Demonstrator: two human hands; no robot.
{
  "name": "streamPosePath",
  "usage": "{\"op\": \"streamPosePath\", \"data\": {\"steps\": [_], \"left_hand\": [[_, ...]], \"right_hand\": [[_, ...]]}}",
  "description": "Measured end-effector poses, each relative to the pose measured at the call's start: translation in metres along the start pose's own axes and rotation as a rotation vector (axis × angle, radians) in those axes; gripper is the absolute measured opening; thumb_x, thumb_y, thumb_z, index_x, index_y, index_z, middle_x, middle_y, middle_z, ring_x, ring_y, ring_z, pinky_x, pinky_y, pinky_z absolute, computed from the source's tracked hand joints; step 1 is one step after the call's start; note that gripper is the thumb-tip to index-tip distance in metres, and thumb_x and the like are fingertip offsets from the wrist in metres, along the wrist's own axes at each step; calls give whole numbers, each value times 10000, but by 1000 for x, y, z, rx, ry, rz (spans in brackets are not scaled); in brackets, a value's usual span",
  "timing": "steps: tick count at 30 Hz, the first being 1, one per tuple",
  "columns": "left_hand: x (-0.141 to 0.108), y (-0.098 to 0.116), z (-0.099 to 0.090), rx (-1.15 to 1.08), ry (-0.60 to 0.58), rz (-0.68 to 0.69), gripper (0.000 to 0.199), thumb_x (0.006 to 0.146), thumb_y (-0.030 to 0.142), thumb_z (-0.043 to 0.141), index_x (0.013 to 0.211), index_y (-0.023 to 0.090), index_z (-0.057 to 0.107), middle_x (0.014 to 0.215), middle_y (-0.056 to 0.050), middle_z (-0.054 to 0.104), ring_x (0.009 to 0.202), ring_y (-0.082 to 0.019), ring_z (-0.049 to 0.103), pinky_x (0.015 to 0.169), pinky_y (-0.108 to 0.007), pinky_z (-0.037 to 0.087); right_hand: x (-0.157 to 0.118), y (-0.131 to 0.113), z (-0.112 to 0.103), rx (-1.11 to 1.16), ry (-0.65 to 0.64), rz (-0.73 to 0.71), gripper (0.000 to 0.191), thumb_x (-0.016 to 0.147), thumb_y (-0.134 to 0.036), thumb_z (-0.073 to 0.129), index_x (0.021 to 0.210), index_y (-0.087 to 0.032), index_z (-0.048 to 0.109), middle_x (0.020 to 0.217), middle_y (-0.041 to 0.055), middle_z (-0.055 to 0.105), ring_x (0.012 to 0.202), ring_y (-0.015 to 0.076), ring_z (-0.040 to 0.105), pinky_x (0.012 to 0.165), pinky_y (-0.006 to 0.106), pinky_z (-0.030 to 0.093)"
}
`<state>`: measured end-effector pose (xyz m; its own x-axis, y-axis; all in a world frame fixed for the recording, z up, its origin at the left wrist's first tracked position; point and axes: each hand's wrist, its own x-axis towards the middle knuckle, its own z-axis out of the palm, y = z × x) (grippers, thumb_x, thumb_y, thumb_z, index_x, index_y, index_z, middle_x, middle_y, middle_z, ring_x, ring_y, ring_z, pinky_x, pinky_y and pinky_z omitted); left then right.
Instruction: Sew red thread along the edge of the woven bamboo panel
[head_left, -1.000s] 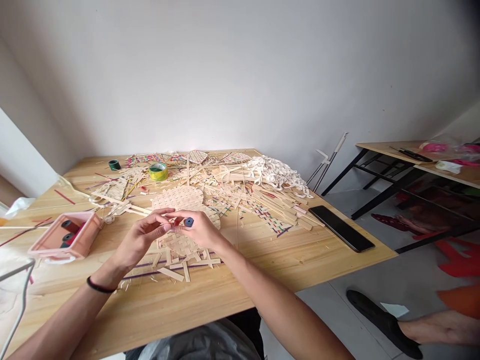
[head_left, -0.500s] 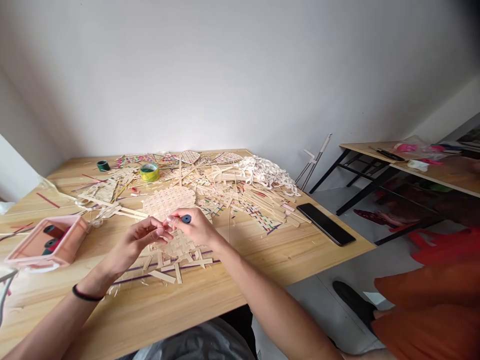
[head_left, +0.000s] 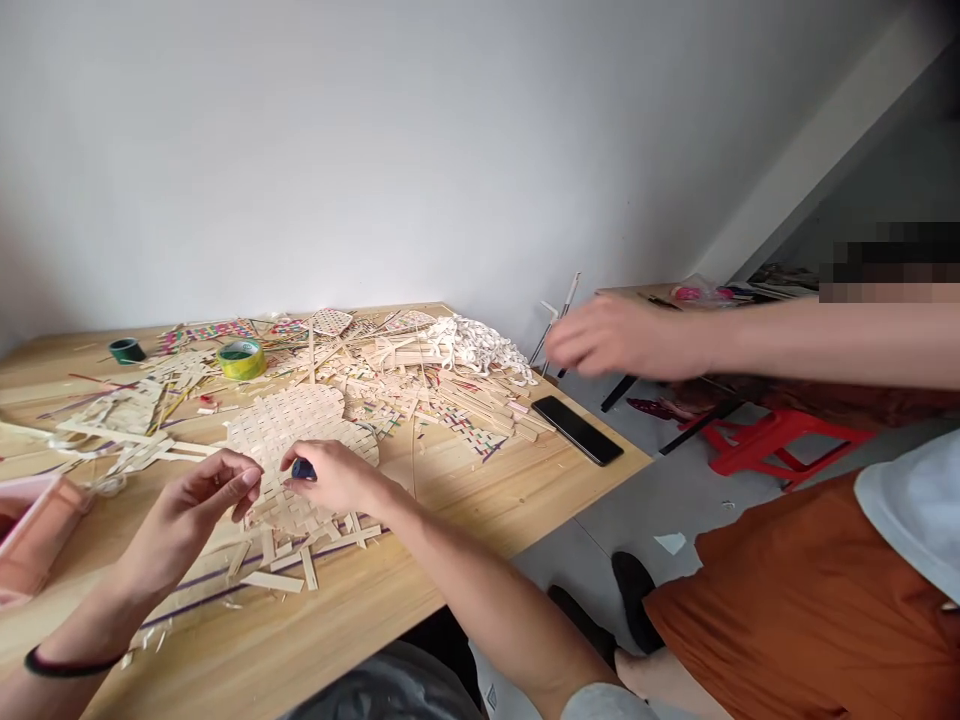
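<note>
A: Two hands over the wooden table [head_left: 390,610], only the head view to go by. What is the right hand [head_left: 337,478] doing?

B: It is pinched around a small dark blue spool [head_left: 304,469], held between the thumb and the curled fingers, just above the woven mat [head_left: 289,425].

A: Which way does the spool point?

B: Its round end faces left, toward the other hand, so the long axis seems to run roughly left to right along the near table edge. Most of its body is buried in the grip, so I would not swear to the exact tilt.

A: And the left hand [head_left: 196,505]?

B: Just left of the grip, apart from the spool, fingers loosely spread and holding nothing that I can make out. Its fingertips hover over the near edge of the mat.

A: What lies around the grip?

B: Below it, toward the person, loose bamboo strips [head_left: 289,565]. Beyond it, a heap of strips, with a yellow tape roll [head_left: 240,358] far left. Well to the right lies a black phone [head_left: 577,429]. Farther right and higher, another person's hand [head_left: 611,337] reaches in above the table edge, its arm coming from someone in orange.
</note>
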<state>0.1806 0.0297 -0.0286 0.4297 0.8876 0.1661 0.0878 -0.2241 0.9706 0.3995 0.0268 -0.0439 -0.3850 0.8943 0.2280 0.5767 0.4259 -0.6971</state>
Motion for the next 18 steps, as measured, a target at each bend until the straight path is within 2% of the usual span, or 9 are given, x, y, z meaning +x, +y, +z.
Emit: {"op": "streamPosePath", "data": {"steps": [2,6,10,14,15,18], "left_hand": [[1,-6,-3,81,4,-20,292,921,522,715,858,237,714,678,5,567,629,-153,472,582,-272,414],[3,-10,-10,209,5,-5,333,915,564,694,885,233,710,666,14,568,628,-159,500,614,-275,423],[6,-8,-15,283,33,41,320,893,572,704,876,253,720,735,-2,655,778,-202,615,775,-290,487],[10,-2,-18,331,85,70,378,859,594,711,711,246,697,981,-46,731,1089,-270,649,909,-302,497],[10,0,-19,345,68,69,387,851,600,710,697,245,699,1001,-51,732,1094,-280,649,914,-314,503],[10,11,-21,384,60,33,351,807,613,729,776,264,749,878,-45,716,910,-276,657,805,-352,532]], "right_hand": [[2,3,3,-26,-7,-43,169,938,-168,704,1107,-171,696,1159,89,745,1047,203,680,916,295,490],[4,4,6,-82,-28,-116,148,937,-124,709,1084,-146,715,1122,93,737,1049,192,669,959,300,489],[5,2,3,-91,106,-180,181,907,-209,794,1072,-143,756,1052,92,676,1075,198,628,1043,337,460],[5,-2,-1,149,183,-219,271,898,-203,798,1148,-117,742,1029,62,652,868,123,610,854,231,502],[5,-3,-2,216,195,-226,263,891,-188,798,1137,-114,737,1022,52,662,829,108,601,818,214,499],[5,-4,-2,369,230,-174,246,883,-179,792,1115,-146,718,995,25,695,756,86,595,753,200,493]]}}
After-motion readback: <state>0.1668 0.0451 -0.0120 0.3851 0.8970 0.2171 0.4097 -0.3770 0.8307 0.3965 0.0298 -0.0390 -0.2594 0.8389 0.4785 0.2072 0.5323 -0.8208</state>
